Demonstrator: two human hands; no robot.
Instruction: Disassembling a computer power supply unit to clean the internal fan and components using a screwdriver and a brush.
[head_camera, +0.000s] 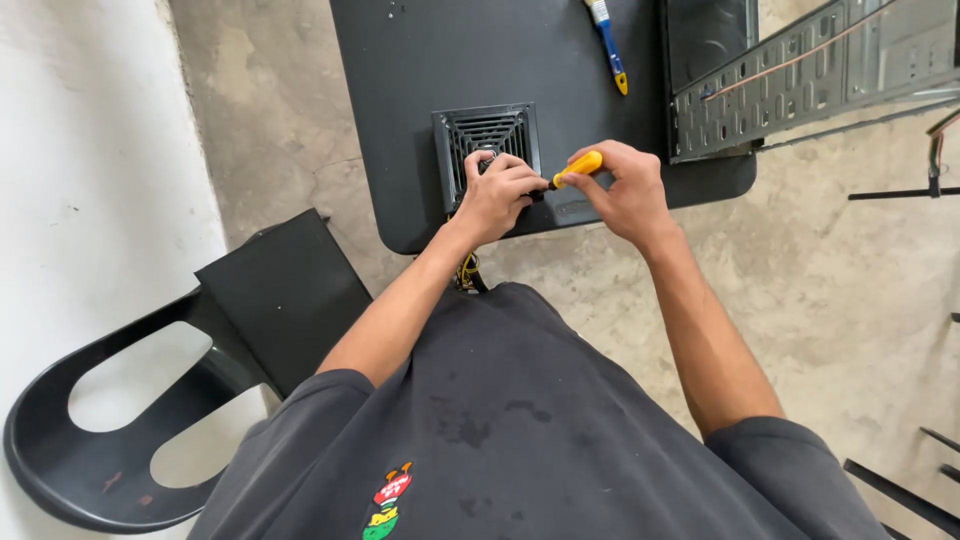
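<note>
The person stands at the near edge of a small black table (420, 60) and looks down on both hands. A dark grey box with a fan grille (487, 140), which looks like a computer power supply, lies at the near edge of the table, about in the middle of that edge. The left hand (497, 195) rests on the near part of the grille, with the fingers bent and closed over it, so it holds the box steady. The right hand (622, 188) is just beside the left one, toward the right, and its fingers are clamped around the yellow handle of a screwdriver (578, 165). The dark shaft of the tool points to the left, toward the left hand, and the two hands almost touch there; the tip is hidden by the fingers. Yellow and black cables (468, 272) hang down from the box below the near edge of the table. Near the far edge lies a second screwdriver with a blue and yellow handle (608, 42). A grey perforated metal case (800, 75) lies over the far right corner of the table. A black plastic chair (120, 420) stands on the concrete floor to the left of the person.
</note>
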